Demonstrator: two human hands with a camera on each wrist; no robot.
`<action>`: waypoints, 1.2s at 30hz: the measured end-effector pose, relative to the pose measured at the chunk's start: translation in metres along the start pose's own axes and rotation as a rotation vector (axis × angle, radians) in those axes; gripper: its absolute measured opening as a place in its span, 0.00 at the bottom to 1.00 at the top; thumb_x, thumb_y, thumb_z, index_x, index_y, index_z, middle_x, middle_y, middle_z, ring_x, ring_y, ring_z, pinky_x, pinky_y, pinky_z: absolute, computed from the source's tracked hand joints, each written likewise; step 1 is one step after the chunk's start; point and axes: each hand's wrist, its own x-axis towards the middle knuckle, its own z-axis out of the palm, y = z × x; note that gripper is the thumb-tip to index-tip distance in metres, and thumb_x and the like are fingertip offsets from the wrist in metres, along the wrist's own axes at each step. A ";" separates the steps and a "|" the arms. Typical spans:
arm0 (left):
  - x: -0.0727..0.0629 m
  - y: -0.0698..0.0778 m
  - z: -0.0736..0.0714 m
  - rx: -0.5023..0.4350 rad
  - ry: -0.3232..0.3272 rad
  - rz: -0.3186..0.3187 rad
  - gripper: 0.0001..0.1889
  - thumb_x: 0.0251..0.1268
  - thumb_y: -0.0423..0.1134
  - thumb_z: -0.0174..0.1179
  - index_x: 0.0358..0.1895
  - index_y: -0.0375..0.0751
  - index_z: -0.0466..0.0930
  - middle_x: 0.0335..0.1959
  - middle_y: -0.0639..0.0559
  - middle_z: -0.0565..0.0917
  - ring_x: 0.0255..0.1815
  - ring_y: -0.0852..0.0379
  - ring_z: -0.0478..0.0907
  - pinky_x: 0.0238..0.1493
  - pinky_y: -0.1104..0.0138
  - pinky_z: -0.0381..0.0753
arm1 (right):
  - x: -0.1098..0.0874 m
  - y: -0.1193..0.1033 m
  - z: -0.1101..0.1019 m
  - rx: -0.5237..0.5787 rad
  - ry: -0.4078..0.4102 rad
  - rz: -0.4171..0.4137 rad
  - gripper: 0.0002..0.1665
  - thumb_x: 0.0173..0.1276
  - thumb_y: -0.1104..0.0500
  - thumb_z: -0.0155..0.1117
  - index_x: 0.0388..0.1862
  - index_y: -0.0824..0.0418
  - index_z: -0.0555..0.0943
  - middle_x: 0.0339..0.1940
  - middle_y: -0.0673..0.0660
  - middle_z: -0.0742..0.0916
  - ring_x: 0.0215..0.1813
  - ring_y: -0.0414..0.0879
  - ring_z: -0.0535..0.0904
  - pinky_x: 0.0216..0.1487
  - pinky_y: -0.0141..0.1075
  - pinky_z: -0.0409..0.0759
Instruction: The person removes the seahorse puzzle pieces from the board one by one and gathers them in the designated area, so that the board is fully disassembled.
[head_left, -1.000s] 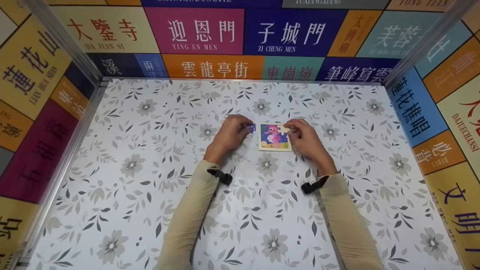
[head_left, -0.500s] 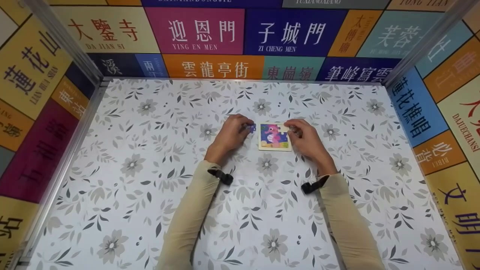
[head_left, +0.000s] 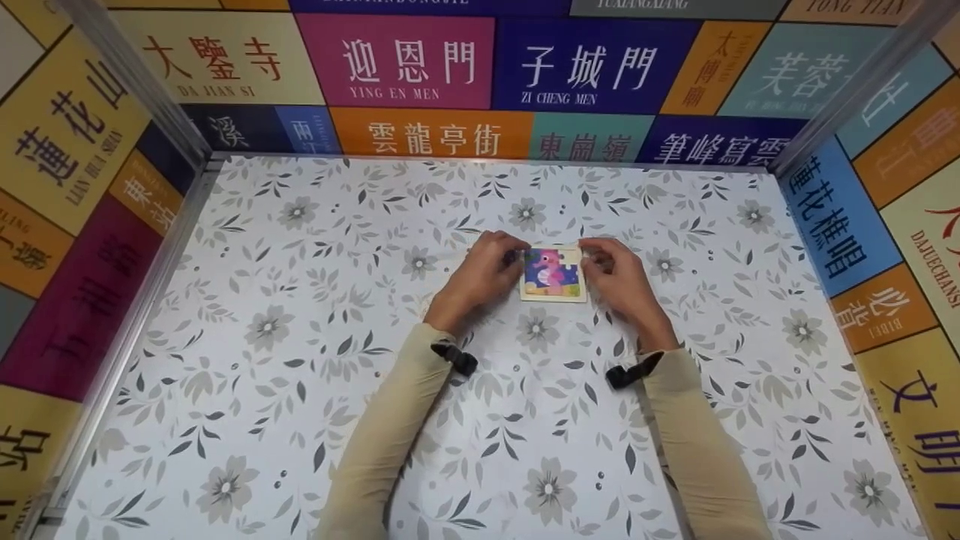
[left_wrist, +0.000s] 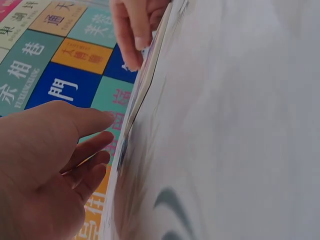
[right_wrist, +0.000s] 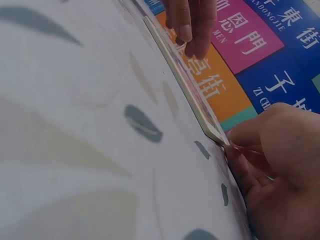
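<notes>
A small square jigsaw puzzle (head_left: 551,274) with a pink seahorse picture and a pale frame lies flat on the table. Its upper right part shows bare cream backing. At its left edge is my left hand (head_left: 484,274), fingers loosely bent with nothing visible between them in the left wrist view. A small dark blue puzzle piece (left_wrist: 123,152) lies on the table beside the frame there; the hand hides it in the head view. My right hand (head_left: 619,274) pinches the frame's right edge near the upper corner, thumb and forefinger meeting there in the right wrist view.
The table (head_left: 300,420) wears a white cover printed with grey flowers and leaves. Colourful lettered panels (head_left: 416,64) rise behind it and on both sides, with metal rails (head_left: 127,75) at the corners. A black strap (head_left: 455,358) sits on each wrist.
My left hand has moved right to the puzzle's left edge, covering the blue piece that showed at its fingertips earlier. The right hand stays at the right edge, and the view has shifted slightly.
</notes>
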 end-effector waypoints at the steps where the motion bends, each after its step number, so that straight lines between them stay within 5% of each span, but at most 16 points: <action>1: 0.001 0.002 0.002 -0.007 -0.004 0.013 0.16 0.76 0.33 0.63 0.62 0.32 0.86 0.58 0.38 0.88 0.61 0.40 0.80 0.68 0.50 0.77 | 0.000 0.000 0.000 0.007 0.009 0.001 0.22 0.81 0.61 0.63 0.71 0.59 0.82 0.63 0.60 0.86 0.59 0.51 0.83 0.56 0.28 0.77; 14: 0.025 0.018 0.022 0.018 -0.070 0.035 0.14 0.79 0.36 0.62 0.59 0.36 0.89 0.55 0.40 0.86 0.61 0.43 0.80 0.70 0.55 0.77 | 0.001 0.004 0.000 0.061 -0.005 -0.013 0.21 0.77 0.66 0.69 0.66 0.64 0.85 0.63 0.64 0.85 0.62 0.56 0.84 0.59 0.20 0.79; 21: 0.032 0.019 0.026 0.037 -0.117 -0.010 0.15 0.79 0.40 0.64 0.61 0.38 0.88 0.55 0.43 0.84 0.61 0.47 0.78 0.68 0.59 0.78 | 0.002 0.005 -0.001 0.064 -0.017 -0.013 0.20 0.77 0.64 0.69 0.66 0.61 0.85 0.61 0.63 0.86 0.61 0.53 0.85 0.58 0.22 0.80; 29: 0.039 0.012 0.031 0.081 -0.146 0.034 0.19 0.74 0.48 0.70 0.59 0.42 0.89 0.53 0.42 0.83 0.55 0.46 0.77 0.59 0.55 0.77 | 0.003 0.006 0.000 0.083 -0.019 -0.022 0.21 0.77 0.65 0.69 0.66 0.64 0.85 0.62 0.65 0.86 0.61 0.56 0.85 0.59 0.20 0.79; 36: 0.041 0.020 0.028 0.071 -0.170 -0.036 0.17 0.74 0.46 0.70 0.58 0.43 0.88 0.54 0.44 0.81 0.56 0.47 0.76 0.61 0.54 0.77 | 0.002 0.005 0.000 0.076 -0.018 -0.017 0.21 0.76 0.67 0.69 0.66 0.63 0.85 0.63 0.63 0.85 0.61 0.54 0.85 0.59 0.21 0.80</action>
